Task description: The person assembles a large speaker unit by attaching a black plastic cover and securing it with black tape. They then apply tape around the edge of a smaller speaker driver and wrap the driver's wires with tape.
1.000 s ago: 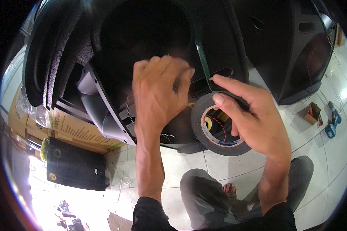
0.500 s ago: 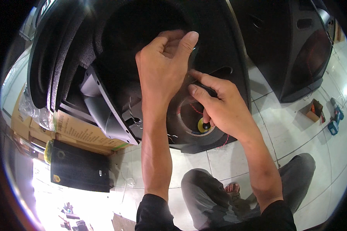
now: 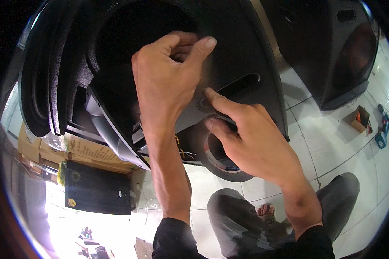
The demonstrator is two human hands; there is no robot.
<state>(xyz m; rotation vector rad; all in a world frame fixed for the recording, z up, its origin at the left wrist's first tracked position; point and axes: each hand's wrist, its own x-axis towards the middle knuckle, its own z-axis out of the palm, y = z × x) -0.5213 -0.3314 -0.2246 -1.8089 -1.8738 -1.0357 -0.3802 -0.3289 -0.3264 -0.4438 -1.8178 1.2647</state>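
Observation:
My left hand point(image 3: 170, 75) is raised over the dark interior of a large black speaker cabinet point(image 3: 270, 95). Its fingers are curled and its thumb points up to the right; whatever they may pinch is hidden. My right hand point(image 3: 259, 138) is closed around a wide roll of dark tape point(image 3: 207, 157), whose printed inner core shows below the thumb. The right index finger reaches toward the left wrist. Beside it lie an elongated slot and a round recess in the cabinet panel. Thin wires point(image 3: 186, 153) with bare ends show by my left forearm.
A grey horn-shaped part point(image 3: 110, 131) leans at the cabinet's left. Another black speaker cabinet point(image 3: 320, 56) stands at the right. Near it on the tiles are a small open carton point(image 3: 358, 120) and a blue tool point(image 3: 382, 129). Cardboard boxes point(image 3: 88, 149) and a black speaker point(image 3: 98, 187) are lower left.
My left hand has shifted slightly left. The tape roll has tilted and lowered with my right hand, so its printed core now shows. The view has shifted a little.

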